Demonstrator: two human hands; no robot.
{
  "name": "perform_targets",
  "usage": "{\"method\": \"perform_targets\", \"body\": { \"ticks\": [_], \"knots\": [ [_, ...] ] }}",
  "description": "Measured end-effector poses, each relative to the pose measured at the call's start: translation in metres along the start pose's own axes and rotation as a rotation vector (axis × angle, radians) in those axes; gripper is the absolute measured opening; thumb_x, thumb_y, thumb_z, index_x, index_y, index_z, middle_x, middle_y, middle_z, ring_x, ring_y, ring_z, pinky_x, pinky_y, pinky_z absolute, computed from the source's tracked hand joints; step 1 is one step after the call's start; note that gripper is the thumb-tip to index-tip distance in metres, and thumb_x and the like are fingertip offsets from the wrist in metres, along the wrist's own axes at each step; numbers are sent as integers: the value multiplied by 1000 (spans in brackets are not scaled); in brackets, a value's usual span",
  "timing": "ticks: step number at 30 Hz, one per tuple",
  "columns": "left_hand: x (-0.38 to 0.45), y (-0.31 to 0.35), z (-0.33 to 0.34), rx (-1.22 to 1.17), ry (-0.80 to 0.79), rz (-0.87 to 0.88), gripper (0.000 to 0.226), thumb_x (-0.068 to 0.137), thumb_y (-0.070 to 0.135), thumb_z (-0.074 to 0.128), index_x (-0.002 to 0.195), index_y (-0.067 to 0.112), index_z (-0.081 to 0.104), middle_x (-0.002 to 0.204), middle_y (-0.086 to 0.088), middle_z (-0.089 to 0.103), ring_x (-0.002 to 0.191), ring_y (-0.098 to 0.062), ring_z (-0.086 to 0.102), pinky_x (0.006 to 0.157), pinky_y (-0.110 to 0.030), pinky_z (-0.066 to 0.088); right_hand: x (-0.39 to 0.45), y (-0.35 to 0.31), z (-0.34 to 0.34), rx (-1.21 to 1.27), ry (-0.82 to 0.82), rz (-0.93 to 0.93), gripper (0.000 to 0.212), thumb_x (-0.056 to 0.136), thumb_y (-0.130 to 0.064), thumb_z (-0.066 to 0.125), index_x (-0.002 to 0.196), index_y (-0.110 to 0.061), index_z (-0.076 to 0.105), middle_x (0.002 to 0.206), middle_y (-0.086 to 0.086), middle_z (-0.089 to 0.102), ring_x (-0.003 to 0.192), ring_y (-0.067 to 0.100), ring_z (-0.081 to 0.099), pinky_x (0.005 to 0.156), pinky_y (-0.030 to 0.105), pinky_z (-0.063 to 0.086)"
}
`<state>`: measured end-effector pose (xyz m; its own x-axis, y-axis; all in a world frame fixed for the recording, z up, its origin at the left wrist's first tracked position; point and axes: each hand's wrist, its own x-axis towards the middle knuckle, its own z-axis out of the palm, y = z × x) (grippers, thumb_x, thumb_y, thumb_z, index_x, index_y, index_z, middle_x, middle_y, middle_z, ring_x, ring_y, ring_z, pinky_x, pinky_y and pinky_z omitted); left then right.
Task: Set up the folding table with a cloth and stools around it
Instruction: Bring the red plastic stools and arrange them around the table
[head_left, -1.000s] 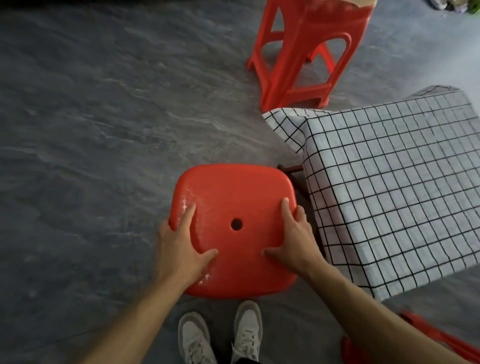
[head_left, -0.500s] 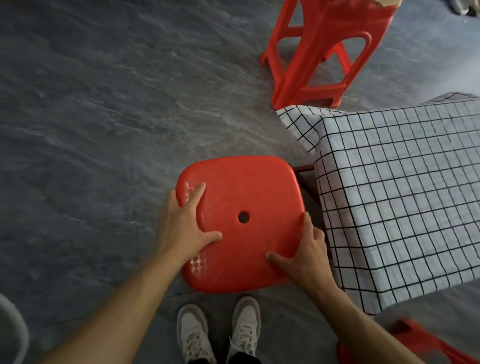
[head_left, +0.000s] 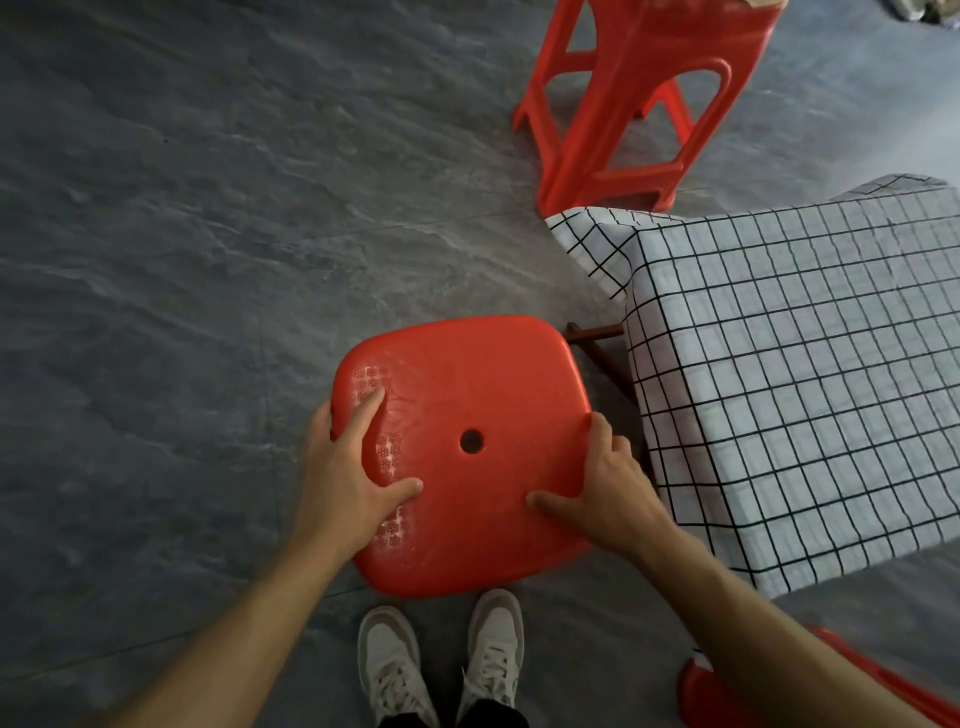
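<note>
Head view looks down on a dark grey stone-patterned floor (head_left: 182, 234) with faint veining and thin tile joints. At the right stands the table (head_left: 597, 338), of which only a brown leg brace shows, draped in a white cloth (head_left: 789, 364) printed with a thin black grid; the cloth hangs over the near edge and corner in soft folds. Just beside that corner is a red plastic stool (head_left: 467, 441), seen from above: a glossy, rounded-square seat with a small round hole in the middle and patches of embossed pattern near its left edge. The left hand (head_left: 348, 478) lies on the seat's left side, fingers wrapped over the rim and thumb spread across the top. The right hand (head_left: 608, 493) grips the right rim the same way, thumb lying on the seat. White sneakers (head_left: 441, 660) stand just below the stool. A second red stool (head_left: 634, 98) stands upright beyond the table, and part of another red stool (head_left: 717, 696) shows at the lower right.
</note>
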<state>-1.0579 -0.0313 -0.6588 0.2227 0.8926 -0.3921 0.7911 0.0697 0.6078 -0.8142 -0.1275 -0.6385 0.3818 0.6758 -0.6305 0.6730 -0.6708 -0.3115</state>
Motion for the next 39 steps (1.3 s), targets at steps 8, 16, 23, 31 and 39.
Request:
{"method": "perform_targets", "body": {
  "ticks": [8, 16, 23, 31, 39],
  "knots": [
    [-18, -8, 5, 49, 21, -73, 105, 66, 45, 84, 149, 46, 19, 143, -12, 28, 130, -28, 40, 105, -44, 42, 16, -22, 2, 25, 51, -66, 131, 63, -42, 87, 152, -35, -9, 148, 17, 19, 131, 40, 32, 107, 52, 34],
    [-19, -38, -19, 14, 27, -112, 105, 66, 38, 87, 148, 45, 23, 143, -12, 31, 131, -27, 39, 110, -44, 37, 7, -49, 24, 30, 56, -90, 130, 64, -46, 85, 151, -37, -10, 147, 14, 19, 130, 36, 31, 107, 50, 35],
    [-24, -70, -47, 35, 55, -135, 105, 66, 37, 87, 149, 42, 24, 145, -14, 32, 134, -27, 35, 112, -46, 34, 4, -84, 49, 6, 52, -135, 131, 63, -50, 85, 152, -36, -10, 145, 15, 20, 129, 37, 31, 107, 51, 36],
    [-26, -95, -67, 45, 73, -135, 110, 61, 40, 88, 150, 39, 24, 139, -12, 39, 128, -25, 41, 108, -43, 38, -4, -105, 68, 15, 55, -133, 132, 62, -52, 84, 149, -39, -13, 147, 13, 18, 130, 38, 30, 106, 56, 37],
    [-46, -98, -57, 28, 100, -227, 123, 55, 46, 89, 151, 41, 12, 128, -15, 45, 121, -29, 44, 103, -44, 42, 0, -119, 67, -1, 23, -151, 133, 62, -42, 88, 152, -36, -9, 148, 14, 17, 132, 39, 29, 108, 52, 35]
  ]
}}
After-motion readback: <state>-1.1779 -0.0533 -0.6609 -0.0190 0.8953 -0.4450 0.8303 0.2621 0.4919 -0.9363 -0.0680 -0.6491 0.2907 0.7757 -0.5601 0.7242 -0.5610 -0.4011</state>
